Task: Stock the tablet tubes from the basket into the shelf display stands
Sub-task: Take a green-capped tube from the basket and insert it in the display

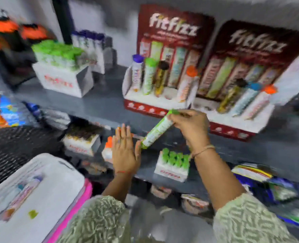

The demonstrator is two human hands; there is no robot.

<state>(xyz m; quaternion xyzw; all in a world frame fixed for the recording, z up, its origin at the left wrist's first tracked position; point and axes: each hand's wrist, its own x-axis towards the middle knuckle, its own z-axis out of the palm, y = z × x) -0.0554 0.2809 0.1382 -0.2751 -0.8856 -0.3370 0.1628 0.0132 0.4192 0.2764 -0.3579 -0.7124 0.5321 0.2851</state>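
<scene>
My right hand (189, 126) grips the cap end of a green-and-white tablet tube (158, 131), held slanted in front of the shelf edge. My left hand (125, 153) is flat and open, its thumb close to the tube's lower end. Two red "fitfizz" display stands sit on the shelf: the left stand (146, 105) holds purple, green, brown and orange-capped tubes, and the right stand (232, 124) holds brown, blue and orange-capped ones. The white basket (57, 183) at lower left holds a few tubes. The whole view is blurred.
A white box of green-capped tubes (61, 67) stands at the shelf's left. On the lower shelf sit a box of green tubes (173, 163), a box of brown-capped tubes (83, 140) and an orange-capped tube (108, 146). Snack packets (3, 111) lie at left.
</scene>
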